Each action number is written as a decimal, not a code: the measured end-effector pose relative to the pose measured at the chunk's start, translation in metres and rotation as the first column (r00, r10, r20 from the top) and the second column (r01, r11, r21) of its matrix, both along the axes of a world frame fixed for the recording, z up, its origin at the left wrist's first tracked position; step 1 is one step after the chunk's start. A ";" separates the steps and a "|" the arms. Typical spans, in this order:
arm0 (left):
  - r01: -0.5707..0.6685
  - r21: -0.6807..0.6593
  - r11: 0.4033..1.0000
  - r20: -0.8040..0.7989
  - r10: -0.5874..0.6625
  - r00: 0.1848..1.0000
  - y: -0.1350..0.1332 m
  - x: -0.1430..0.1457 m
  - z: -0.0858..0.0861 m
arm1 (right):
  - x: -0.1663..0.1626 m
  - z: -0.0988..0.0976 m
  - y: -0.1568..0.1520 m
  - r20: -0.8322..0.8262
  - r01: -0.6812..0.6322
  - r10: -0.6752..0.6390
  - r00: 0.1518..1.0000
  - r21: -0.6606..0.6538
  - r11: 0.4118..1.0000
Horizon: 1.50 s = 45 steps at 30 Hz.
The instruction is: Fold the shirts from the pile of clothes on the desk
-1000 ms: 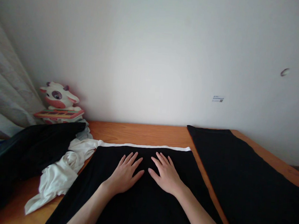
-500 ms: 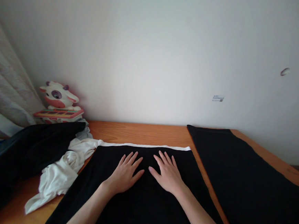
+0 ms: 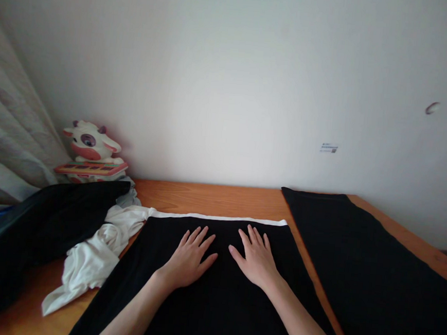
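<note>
A black garment [image 3: 213,296] with a white band along its far edge lies flat on the wooden table [image 3: 213,198] in front of me. My left hand [image 3: 187,260] rests palm down on it, fingers spread and holding nothing. Just to its right, my right hand [image 3: 255,258] lies flat on the same cloth with fingers apart, a little nearer the white band.
A second black cloth [image 3: 370,272] is spread over the table's right side. At the left lie a crumpled white garment [image 3: 95,255] and a heap of dark clothing [image 3: 33,230]. A cow-shaped toy [image 3: 90,152] stands by the curtain [image 3: 5,135]. A white wall rises behind.
My right hand has slid slightly to the right and toward the white band, widening the gap between the hands. My left hand has barely moved.
</note>
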<state>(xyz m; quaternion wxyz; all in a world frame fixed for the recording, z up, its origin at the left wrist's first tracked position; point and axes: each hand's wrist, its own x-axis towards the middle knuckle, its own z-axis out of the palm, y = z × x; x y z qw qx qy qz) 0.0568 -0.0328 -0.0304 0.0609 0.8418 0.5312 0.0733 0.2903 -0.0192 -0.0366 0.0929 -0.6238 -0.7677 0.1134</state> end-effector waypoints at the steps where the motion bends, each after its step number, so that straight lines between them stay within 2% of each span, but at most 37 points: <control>1: -0.003 -0.006 1.000 -0.003 0.003 1.000 0.000 0.000 0.001 | 0.000 0.000 0.000 0.000 0.001 -0.001 1.000 0.000 1.000; 5: 0.000 -0.022 1.000 0.005 0.001 1.000 0.001 -0.003 0.002 | 0.001 0.001 0.000 -0.001 0.001 -0.001 1.000 0.010 1.000; 10: 0.103 -0.029 0.994 0.070 -0.101 0.992 0.008 -0.018 0.007 | 0.001 0.003 -0.001 -0.003 -0.011 0.011 1.000 -0.013 1.000; 12: 0.046 -0.023 0.999 0.040 -0.045 0.998 0.011 -0.026 0.008 | 0.001 0.004 -0.001 -0.003 -0.013 0.013 1.000 -0.020 1.000; 14: -0.118 0.002 0.993 -0.032 0.118 0.993 0.014 -0.035 0.009 | 0.002 0.004 -0.001 -0.003 -0.015 0.015 1.000 -0.025 1.000; 16: -0.297 0.031 0.954 -0.092 0.298 0.950 0.017 -0.045 0.007 | 0.002 0.005 -0.001 -0.007 -0.020 0.020 1.000 -0.030 0.999; 18: -0.384 0.026 0.923 -0.119 0.384 0.916 0.019 -0.054 0.006 | 0.003 0.006 -0.002 -0.010 -0.025 0.024 1.000 -0.033 0.999; 21: -0.404 0.000 0.915 -0.155 0.399 0.904 0.021 -0.056 0.004 | 0.002 0.008 -0.003 -0.007 -0.020 0.020 1.000 -0.043 0.999; 26: -0.452 0.046 0.891 -0.243 0.448 0.860 0.019 -0.040 0.003 | 0.001 0.008 -0.002 -0.008 -0.020 0.020 1.000 -0.040 0.999; 31: -0.443 0.060 0.894 -0.241 0.444 0.863 0.018 -0.036 0.002 | 0.003 0.001 0.000 -0.011 -0.028 0.028 1.000 0.004 1.000; 36: -0.431 0.046 0.901 -0.203 0.431 0.879 0.020 -0.043 -0.001 | 0.010 -0.001 0.004 -0.028 -0.036 0.037 0.999 0.042 0.999; 38: -0.412 0.030 0.911 -0.157 0.411 0.898 0.023 -0.052 -0.005 | 0.016 0.000 0.007 -0.008 0.024 -0.024 1.000 0.022 0.999; 42: -0.335 -0.003 0.942 -0.053 0.334 0.941 0.032 -0.074 -0.012 | 0.033 0.000 0.015 0.065 0.290 -0.287 0.956 -0.046 0.956; 43: -0.344 0.001 0.939 -0.042 0.344 0.938 0.034 -0.077 -0.013 | 0.037 -0.001 0.016 0.075 0.323 -0.319 0.945 -0.048 0.945; 45: -0.442 0.020 0.897 -0.040 0.442 0.896 0.036 -0.079 -0.014 | 0.045 -0.003 0.019 0.088 0.339 -0.335 0.938 -0.043 0.940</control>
